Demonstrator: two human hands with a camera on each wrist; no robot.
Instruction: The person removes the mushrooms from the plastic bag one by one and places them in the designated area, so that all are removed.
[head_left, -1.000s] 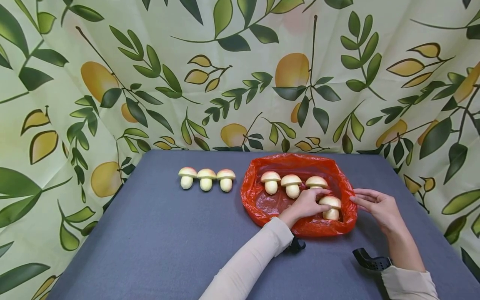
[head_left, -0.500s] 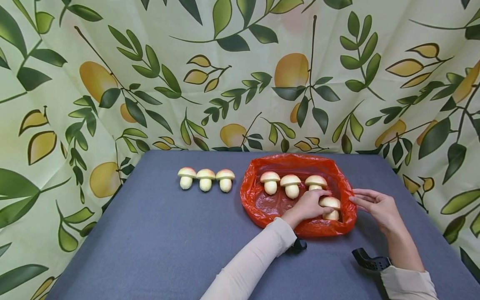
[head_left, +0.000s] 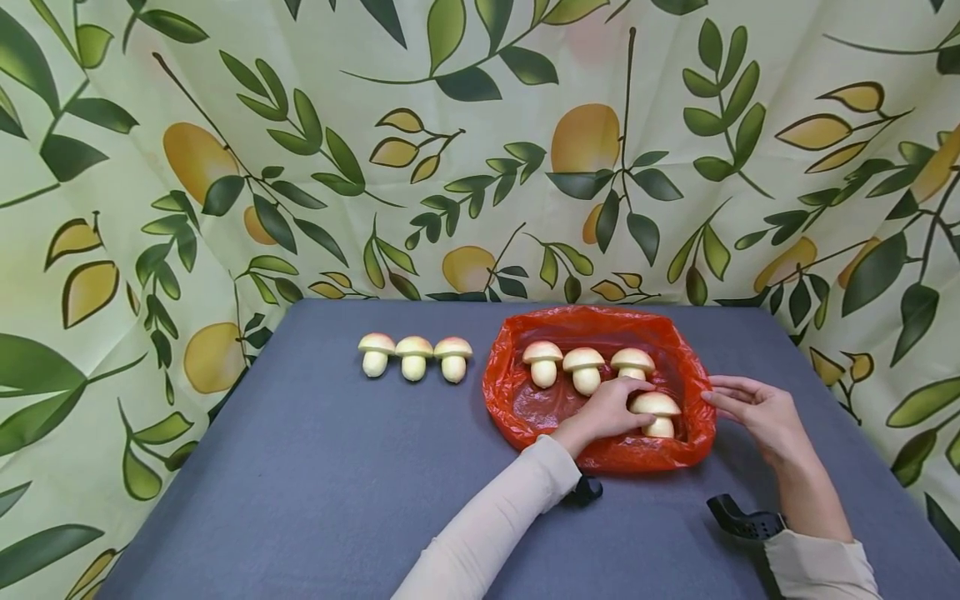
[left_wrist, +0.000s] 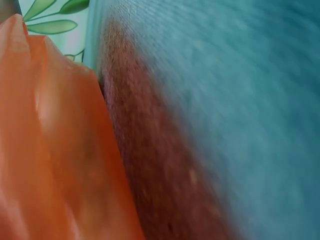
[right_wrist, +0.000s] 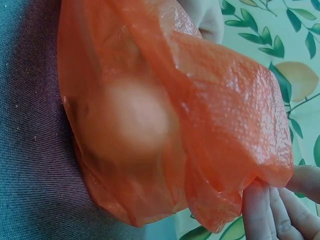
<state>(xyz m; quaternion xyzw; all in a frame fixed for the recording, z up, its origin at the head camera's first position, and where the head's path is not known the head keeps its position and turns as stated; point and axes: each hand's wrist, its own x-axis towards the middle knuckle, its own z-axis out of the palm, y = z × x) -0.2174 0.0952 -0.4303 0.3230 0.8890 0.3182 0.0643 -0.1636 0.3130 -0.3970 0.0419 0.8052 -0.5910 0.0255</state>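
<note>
Four mushrooms (head_left: 583, 359) lie in the red bag (head_left: 498, 392), right of the middle of the frame. The left hand (head_left: 609, 408) is half closed, its thumb and fingers around the lowest mushroom (head_left: 656, 405). At the right, the right hand (head_left: 763, 415) pinches the bag's edge. Three other mushrooms (head_left: 413, 347) lie left of the bag in a row, caps touching.

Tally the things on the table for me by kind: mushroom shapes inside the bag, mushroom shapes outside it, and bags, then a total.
Bagged mushroom shapes: 4
Loose mushroom shapes: 3
Red bag: 1
Total: 8
</note>
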